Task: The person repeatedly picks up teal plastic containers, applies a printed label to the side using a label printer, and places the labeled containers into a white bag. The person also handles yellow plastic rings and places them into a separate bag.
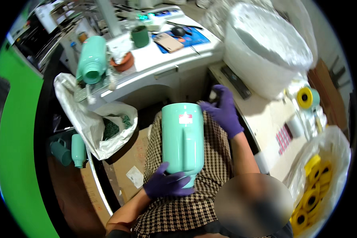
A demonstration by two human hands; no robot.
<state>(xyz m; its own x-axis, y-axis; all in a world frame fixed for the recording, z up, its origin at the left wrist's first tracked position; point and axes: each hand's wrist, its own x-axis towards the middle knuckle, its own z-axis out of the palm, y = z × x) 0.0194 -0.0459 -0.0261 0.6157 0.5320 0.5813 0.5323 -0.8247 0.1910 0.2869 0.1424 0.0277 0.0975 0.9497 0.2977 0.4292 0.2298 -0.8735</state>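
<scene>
A glossy mint-green plastic jug (173, 139) lies across my lap on the checked cloth (186, 210), its narrow neck toward me and its wide end away. Its moulded handle faces up, and a small red and white sticker (185, 119) sits near the wide end. My left hand (168, 184), in a purple glove, is wrapped round the neck end. My right hand (225, 113), gloved the same, is beside the wide end at the far right, fingers spread and curved. One fingertip is at the jug's edge; whether it touches I cannot tell.
Another mint jug (93, 59) lies on the white desk (146, 65), near a phone (168, 42). A white sack (79, 115) of green scraps stands left. At right are a bench (258, 115), a large white bag (261, 51) and a clear bag of yellow ring-shaped parts (311, 198).
</scene>
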